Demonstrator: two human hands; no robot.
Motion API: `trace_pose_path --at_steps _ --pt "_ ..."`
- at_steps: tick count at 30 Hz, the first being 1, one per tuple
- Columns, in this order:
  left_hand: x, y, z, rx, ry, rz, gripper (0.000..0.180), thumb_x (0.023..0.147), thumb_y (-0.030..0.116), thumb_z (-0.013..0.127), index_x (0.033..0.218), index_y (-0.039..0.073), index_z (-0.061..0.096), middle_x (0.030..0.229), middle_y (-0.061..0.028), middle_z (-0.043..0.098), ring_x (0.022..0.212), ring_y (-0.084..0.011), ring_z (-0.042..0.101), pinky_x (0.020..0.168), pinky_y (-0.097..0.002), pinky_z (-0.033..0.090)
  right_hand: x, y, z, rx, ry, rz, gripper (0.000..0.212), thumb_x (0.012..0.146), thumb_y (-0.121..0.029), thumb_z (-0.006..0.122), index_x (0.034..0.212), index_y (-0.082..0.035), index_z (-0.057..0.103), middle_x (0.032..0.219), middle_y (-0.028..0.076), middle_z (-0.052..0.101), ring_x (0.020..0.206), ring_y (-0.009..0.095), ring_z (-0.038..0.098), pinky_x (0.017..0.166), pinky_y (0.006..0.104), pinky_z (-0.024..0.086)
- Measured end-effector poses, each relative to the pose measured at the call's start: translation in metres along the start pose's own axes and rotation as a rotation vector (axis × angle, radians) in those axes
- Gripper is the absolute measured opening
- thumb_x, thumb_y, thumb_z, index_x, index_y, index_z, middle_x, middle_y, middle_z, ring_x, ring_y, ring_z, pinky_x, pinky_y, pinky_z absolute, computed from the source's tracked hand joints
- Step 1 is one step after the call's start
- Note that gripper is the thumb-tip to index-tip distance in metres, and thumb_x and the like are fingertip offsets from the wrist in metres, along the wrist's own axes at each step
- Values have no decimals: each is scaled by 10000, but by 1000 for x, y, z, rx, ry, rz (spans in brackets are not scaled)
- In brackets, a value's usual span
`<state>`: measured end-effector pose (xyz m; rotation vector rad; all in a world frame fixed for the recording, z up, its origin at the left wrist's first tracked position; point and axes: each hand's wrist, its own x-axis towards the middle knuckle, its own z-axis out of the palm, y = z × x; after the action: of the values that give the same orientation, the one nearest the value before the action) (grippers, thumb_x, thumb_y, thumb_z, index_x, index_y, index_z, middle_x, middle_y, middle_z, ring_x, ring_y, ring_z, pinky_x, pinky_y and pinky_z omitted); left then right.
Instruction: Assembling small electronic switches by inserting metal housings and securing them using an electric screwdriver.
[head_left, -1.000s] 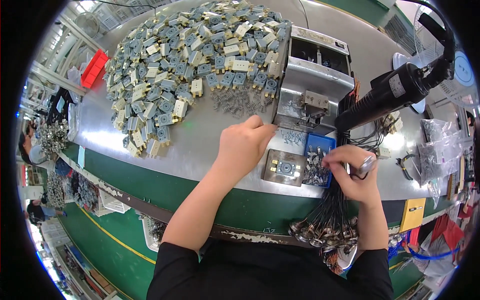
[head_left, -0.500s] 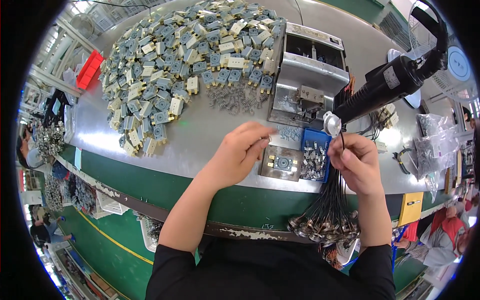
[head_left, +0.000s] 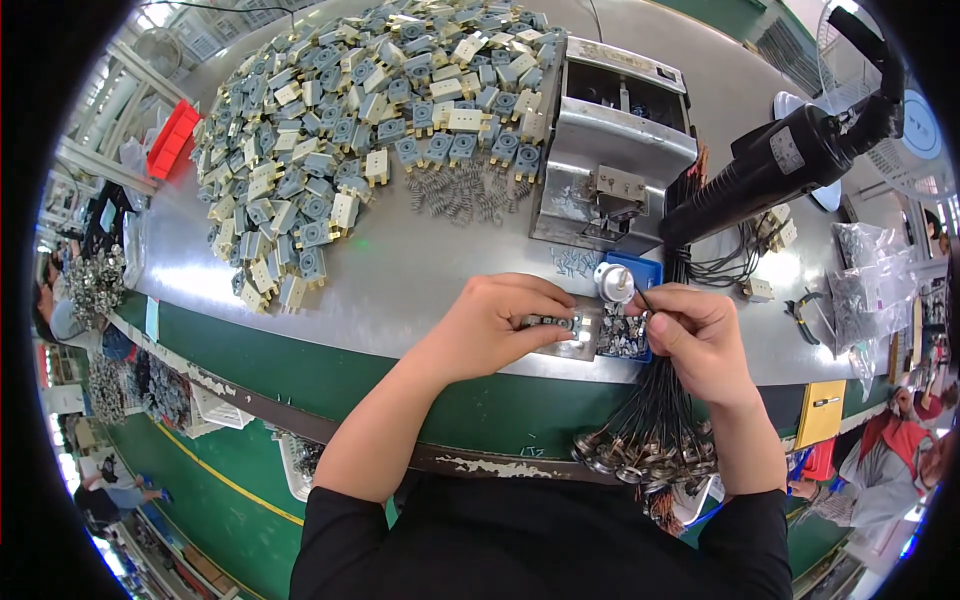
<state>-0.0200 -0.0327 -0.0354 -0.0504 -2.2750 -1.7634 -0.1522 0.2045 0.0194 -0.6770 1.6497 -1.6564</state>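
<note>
My left hand (head_left: 487, 322) grips a small grey plastic block (head_left: 546, 321) by its sides, thumb below and fingers above, over a metal fixture plate (head_left: 583, 349). Opposite it, my right hand (head_left: 705, 338) pinches a thin black wire. At that wire's end a round white and silver part (head_left: 614, 283) stands up above a blue tray (head_left: 648, 270) of small metal pieces. A bundle of black wires (head_left: 662, 395) with round metal ends hangs over the table's front edge below my right hand.
Grey and cream plastic blocks (head_left: 340, 130) form a big pile at the far left, with loose springs (head_left: 465, 190) beside it. Small screws (head_left: 577, 262) lie before a metal machine (head_left: 612, 150). A black cylindrical tool (head_left: 755, 175), pliers (head_left: 803, 318) and clear bags (head_left: 873, 290) are on the right.
My left hand has taken the grey block off the fixture plate and holds it. The round part on the wire has swung left and down, toward the left hand.
</note>
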Motion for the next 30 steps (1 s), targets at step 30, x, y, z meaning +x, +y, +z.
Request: trace_pose_path --at_steps 30 --pt "9 11 -6 381 6 356 346 755 168 883 1043 47 734 1131 -89 740 1195 -328 682 959 -438 558 13 -15 17 -474 -152 1 189 943 1 701 1117 59 747 972 115 761 818 150 685 719 280 538"
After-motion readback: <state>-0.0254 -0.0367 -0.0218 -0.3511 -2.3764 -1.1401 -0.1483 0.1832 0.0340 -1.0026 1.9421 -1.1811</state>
